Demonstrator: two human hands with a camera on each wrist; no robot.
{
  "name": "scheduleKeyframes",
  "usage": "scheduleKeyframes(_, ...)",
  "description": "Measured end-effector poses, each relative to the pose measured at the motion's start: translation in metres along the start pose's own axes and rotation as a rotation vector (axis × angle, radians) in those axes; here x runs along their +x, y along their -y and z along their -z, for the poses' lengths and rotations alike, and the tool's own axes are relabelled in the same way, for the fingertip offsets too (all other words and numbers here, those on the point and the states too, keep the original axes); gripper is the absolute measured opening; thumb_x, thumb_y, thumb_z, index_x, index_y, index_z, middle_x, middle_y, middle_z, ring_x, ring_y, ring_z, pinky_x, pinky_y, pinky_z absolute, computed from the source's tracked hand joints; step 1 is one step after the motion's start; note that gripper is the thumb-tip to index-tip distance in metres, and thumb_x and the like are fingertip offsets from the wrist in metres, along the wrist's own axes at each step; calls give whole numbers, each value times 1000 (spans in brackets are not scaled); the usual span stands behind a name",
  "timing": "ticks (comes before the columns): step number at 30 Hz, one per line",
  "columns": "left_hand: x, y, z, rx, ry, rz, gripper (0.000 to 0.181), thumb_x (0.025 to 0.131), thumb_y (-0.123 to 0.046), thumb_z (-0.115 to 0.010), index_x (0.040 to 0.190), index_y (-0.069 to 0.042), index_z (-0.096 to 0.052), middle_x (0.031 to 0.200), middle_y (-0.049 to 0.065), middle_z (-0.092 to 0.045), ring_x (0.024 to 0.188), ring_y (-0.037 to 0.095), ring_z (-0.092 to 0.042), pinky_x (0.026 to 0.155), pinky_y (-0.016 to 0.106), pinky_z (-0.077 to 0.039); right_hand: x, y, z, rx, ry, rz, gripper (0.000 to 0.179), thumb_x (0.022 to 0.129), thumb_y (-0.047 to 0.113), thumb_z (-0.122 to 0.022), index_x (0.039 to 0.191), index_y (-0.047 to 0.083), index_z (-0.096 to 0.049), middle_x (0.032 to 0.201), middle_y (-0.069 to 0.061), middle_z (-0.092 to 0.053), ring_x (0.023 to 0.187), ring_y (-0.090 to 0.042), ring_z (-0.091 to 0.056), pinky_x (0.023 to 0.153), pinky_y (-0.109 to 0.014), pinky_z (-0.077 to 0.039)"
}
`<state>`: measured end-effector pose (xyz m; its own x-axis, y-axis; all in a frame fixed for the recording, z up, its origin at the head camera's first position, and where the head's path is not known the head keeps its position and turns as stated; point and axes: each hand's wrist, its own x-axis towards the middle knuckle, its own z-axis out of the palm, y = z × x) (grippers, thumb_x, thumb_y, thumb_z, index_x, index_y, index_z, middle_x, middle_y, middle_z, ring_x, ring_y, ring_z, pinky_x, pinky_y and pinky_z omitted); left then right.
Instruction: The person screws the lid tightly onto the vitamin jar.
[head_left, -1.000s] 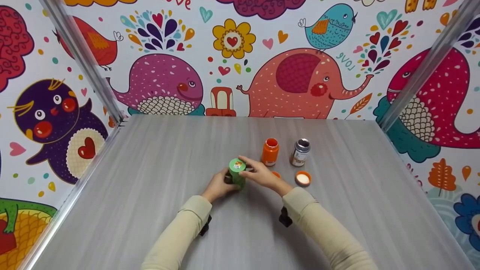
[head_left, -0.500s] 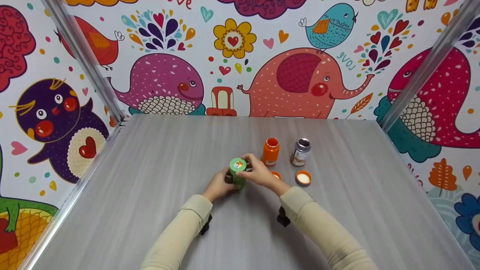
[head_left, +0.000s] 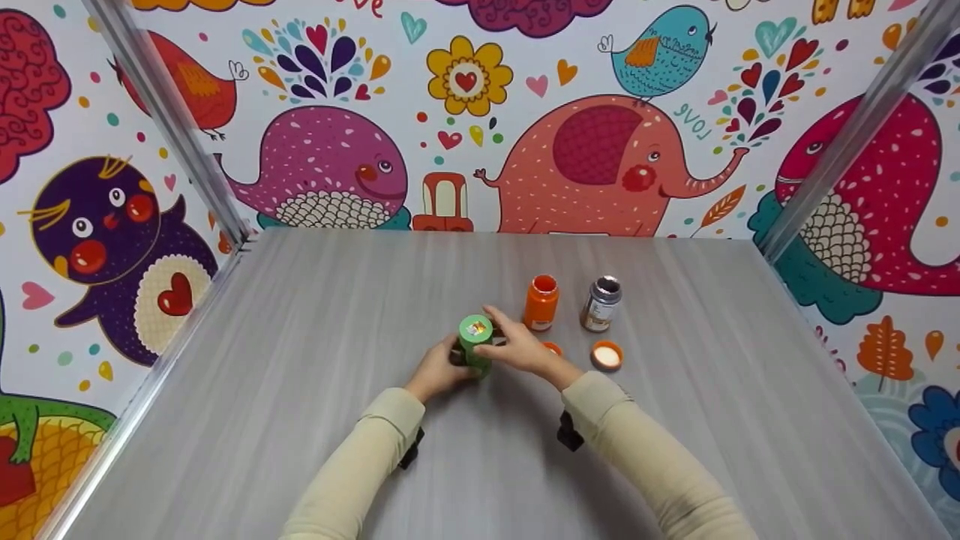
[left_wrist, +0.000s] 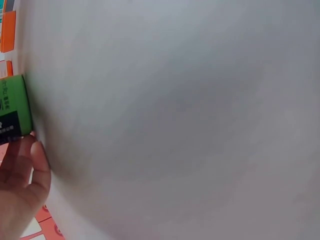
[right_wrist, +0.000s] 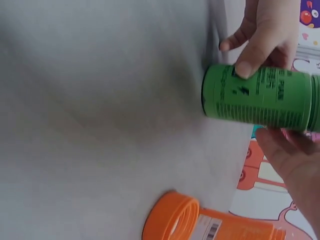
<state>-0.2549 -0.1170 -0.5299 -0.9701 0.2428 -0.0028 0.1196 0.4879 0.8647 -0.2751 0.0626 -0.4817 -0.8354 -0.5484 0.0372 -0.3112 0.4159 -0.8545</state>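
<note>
A green bottle (right_wrist: 255, 100) with dark print stands upright on the table. My left hand (head_left: 437, 371) grips its body from the left, and the thumb presses its printed side in the right wrist view. On top sits a green lid (head_left: 475, 330) with a small colourful picture. My right hand (head_left: 529, 351) holds this lid at its right side, thumb towards me and fingers on the far side. In the left wrist view only the lower part of the bottle and some left fingers (left_wrist: 27, 167) show at the edge.
Behind my right hand stand an open orange jar (head_left: 541, 304) and an open dark grey jar (head_left: 600, 306). An orange lid (head_left: 606, 357) lies with its pale inside up, and another orange lid (head_left: 553, 349) is partly hidden by my right hand. Patterned walls enclose the grey table (head_left: 337, 315).
My right hand's fingers have shifted slightly round the lid, and the wrist moved a little left and then back. My left hand and the bottle stay in place.
</note>
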Motion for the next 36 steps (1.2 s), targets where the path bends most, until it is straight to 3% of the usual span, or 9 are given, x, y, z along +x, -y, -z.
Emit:
scheduleKeyframes(7, 1, 2, 0, -1, 2, -23, 57, 75, -12, -73, 124, 2, -47, 116, 17, -57, 105, 29, -55, 90, 42, -45, -2, 0, 4, -30, 35, 28, 60, 90, 25, -57, 140, 2, -32, 134, -19, -46, 117, -31, -49, 94, -45, -42)
scheduleKeyframes(13, 0, 1, 1, -14, -8, -38, 55, 75, -12, -74, 121, 3, -49, 112, 19, -58, 102, 31, -57, 88, 42, -46, -2, 5, 0, -49, -28, 39, 53, 88, 22, -61, 132, 0, -40, 123, -17, -54, 109, -29, -54, 88, -41, -47)
scheduleKeyframes(27, 0, -1, 0, -7, 16, -23, 54, 75, -8, -72, 122, 3, -48, 108, 17, -59, 98, 29, -58, 85, 40, -47, 5, 5, -14, -17, -177, -85, 45, 78, 26, -72, 105, 5, -42, 102, -11, -58, 95, -20, -55, 85, -35, -47)
scheduleKeyframes(30, -1, -2, 1, -15, 19, -10, 54, 76, -9, -72, 124, 2, -48, 110, 16, -59, 100, 28, -58, 87, 41, -47, 5, 5, -13, -4, -147, -95, 55, 78, 27, -72, 114, 1, -40, 110, -14, -56, 101, -23, -54, 89, -37, -45)
scheduleKeyframes(33, -1, -1, 1, -9, 20, -21, 54, 76, -10, -72, 123, 2, -48, 111, 17, -58, 101, 28, -57, 87, 41, -46, 3, 4, -8, 11, -58, -79, 76, 80, 28, -70, 135, -2, -27, 125, -20, -50, 114, -28, -50, 96, -42, -40)
scheduleKeyframes(36, -1, 0, 1, -5, 15, -26, 53, 76, -11, -73, 122, 1, -49, 113, 16, -58, 102, 28, -56, 88, 41, -46, 1, 3, -1, 8, 40, -42, 82, 84, 26, -66, 144, 1, -15, 134, -21, -44, 120, -32, -46, 100, -45, -37)
